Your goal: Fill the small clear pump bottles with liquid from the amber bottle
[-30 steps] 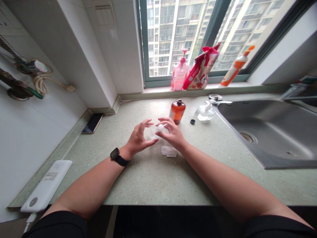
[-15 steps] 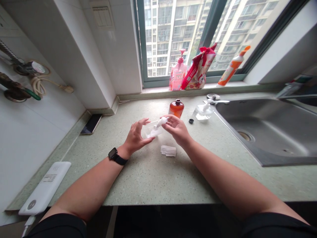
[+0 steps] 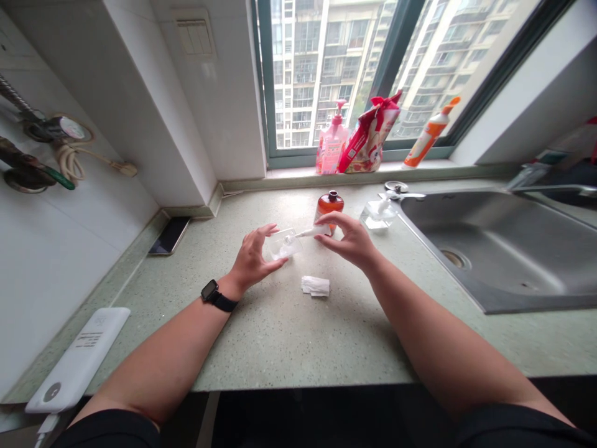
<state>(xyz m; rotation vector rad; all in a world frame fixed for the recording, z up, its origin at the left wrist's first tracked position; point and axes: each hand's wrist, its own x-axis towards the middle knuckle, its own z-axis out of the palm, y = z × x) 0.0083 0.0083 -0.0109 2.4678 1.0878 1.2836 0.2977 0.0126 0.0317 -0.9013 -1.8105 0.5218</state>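
While spread around one clear bottle [image 3: 282, 245], left fingers [image 3: 268, 231] opposite right fingers [image 3: 336, 219] pinching one pump [image 3: 311, 231].

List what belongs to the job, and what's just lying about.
Likely job things: clear container, in left hand; white pump piece, in right hand; uncapped amber bottle; perhaps folded tissue, clear dispenser.

Seemingly lying about: phone; power bank; pink bottle; red bag; orange bottle.
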